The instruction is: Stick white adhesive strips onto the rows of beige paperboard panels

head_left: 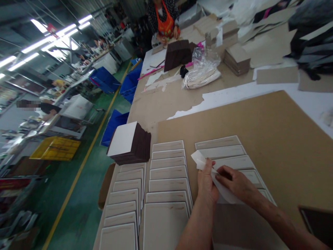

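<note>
Both hands are together over the right-hand column of overlapping panels (221,142). My left hand (207,178) has its fingers closed on a thin white translucent sheet (226,192), one end of which sticks up past the fingertips. To its right, my right hand (232,178) pinches the edge of the same sheet. Below the hands the sheet hangs over a brownish-grey surface. Two more columns of overlapping beige panels with pale edges, a middle one (166,222) and a left one (118,238), lie to the left of my forearms.
A dark stack with a white top (123,139) stands at the table's left edge. Farther back are a dark brown stack (178,53), a plastic bag (201,74) and a beige stack (237,59). A person in an orange apron (165,21) is at the far end.
</note>
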Demonstrator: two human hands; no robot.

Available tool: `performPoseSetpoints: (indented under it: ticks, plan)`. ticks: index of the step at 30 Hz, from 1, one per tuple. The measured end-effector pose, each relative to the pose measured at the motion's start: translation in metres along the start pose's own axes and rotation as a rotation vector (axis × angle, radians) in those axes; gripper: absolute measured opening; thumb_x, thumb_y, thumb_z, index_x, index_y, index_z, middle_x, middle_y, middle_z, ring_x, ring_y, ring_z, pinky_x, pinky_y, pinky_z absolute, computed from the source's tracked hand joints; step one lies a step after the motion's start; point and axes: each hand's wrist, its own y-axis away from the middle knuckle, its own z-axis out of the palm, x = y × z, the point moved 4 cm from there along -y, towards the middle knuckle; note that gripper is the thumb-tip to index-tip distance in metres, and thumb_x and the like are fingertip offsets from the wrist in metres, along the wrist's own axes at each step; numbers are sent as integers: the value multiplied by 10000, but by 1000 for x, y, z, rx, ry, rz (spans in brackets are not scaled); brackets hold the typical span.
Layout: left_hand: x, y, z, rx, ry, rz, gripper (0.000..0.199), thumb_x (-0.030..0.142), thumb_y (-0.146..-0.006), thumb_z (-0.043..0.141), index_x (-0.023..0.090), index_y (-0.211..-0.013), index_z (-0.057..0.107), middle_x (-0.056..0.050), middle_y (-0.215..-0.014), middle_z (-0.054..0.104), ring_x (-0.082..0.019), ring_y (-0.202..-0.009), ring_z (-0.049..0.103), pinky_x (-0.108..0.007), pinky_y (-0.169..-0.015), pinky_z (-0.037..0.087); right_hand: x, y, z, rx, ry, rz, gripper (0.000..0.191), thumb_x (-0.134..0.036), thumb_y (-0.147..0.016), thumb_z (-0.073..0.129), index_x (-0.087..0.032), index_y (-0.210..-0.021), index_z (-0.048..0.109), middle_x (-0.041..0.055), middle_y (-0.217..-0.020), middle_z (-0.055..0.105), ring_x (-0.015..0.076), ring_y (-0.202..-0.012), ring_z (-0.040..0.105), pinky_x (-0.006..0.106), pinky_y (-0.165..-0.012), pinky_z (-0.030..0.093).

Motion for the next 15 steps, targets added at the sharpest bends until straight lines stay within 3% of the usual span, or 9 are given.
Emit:
performPoseSetpoints:
  ticks: [4,9,12,15]
  plan:
    - [-2,3,3,-102,41,-22,704,639,-403,950,122,-799,683,-22,-718,654,-150,-679,617,-266,-659,508,7,-4,-7,26,-107,119,395,-614,-816,573,-232,-755,653,-3,-705,634,204,-696,571,334,-655,440]
    - [-3,4,8,-300,18,-33,621,387,-440,996,118,-926,718,-46,-792,728,-163,-657,654,-276,-673,520,19,-8,-13,110,-393,280,427,-650,-731,665,-226,-788,658,4,-707,664,205,-649,584,323,-598,457]
    - [-3,0,6,-256,9,-25,568,324,-459,975,112,-926,730,-57,-820,743,-168,-670,665,-279,-696,524,20,-11,-15,112,-360,269,419,-637,-716,682,-227,-802,677,8,-722,681,205,-651,593,320,-607,466]
    - [-5,-2,5,-210,-24,-15,594,392,-487,948,112,-964,731,-70,-841,747,-181,-680,663,-294,-691,518,18,-12,-19,139,-291,255,447,-669,-717,661,-222,-712,648,4,-651,634,184,-595,539,307,-558,436]
